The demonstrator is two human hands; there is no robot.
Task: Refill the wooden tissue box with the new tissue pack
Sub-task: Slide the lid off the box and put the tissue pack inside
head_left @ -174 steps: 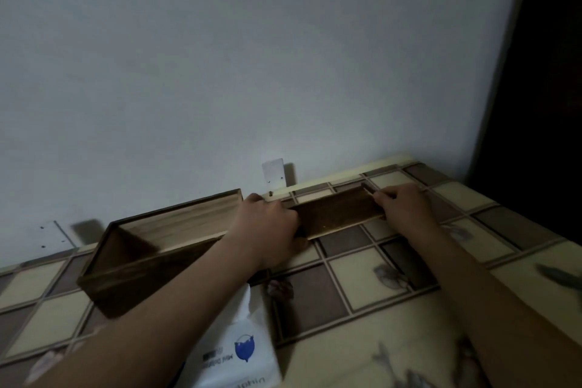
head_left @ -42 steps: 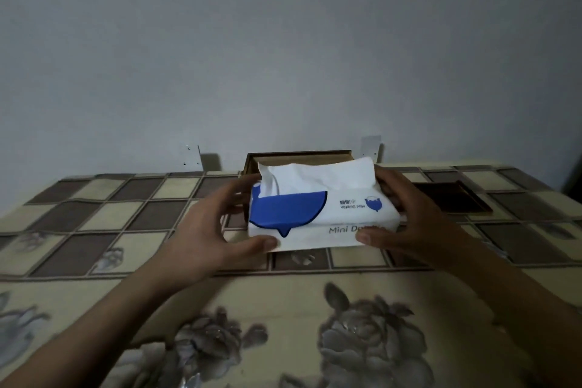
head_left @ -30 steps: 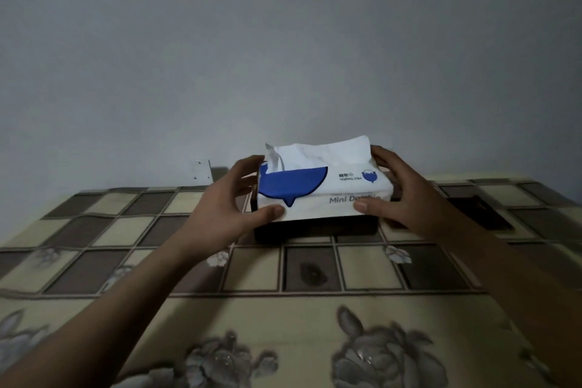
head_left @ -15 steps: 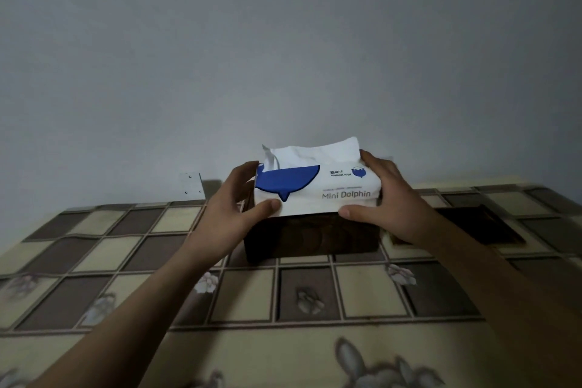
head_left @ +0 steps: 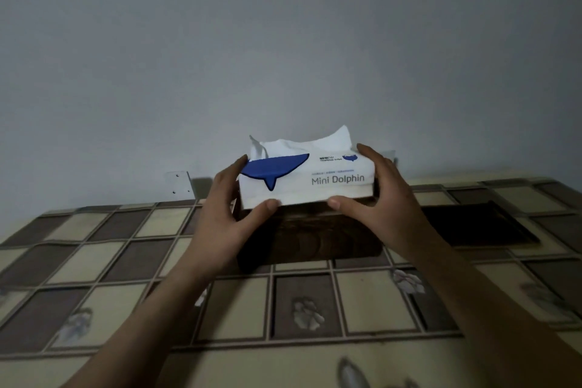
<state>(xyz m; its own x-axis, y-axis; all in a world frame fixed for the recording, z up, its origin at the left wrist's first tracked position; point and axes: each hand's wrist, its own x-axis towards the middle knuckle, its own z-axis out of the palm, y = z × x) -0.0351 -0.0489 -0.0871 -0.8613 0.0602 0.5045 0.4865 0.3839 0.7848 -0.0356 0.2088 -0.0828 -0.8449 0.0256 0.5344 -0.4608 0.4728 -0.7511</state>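
Note:
The white tissue pack [head_left: 315, 186], printed with a blue dolphin shape and "Mini Dolphin", sticks up out of the top of the dark wooden tissue box [head_left: 311, 238]. A loose tissue rises from the pack's top. My left hand [head_left: 225, 214] grips the pack's left end, thumb under its front edge. My right hand [head_left: 382, 198] grips the right end the same way. The box's inside is hidden by the pack.
The box stands on a table covered with a checked, flowered cloth [head_left: 302, 305], close to the grey wall. The dark wooden lid [head_left: 478, 225] lies flat to the right of the box. A small white plate [head_left: 179, 183] sits on the wall behind.
Both hands carried the pack from in front of the box to above it and set its bottom into the open top. In the oldest frame they were sliding the lid off.

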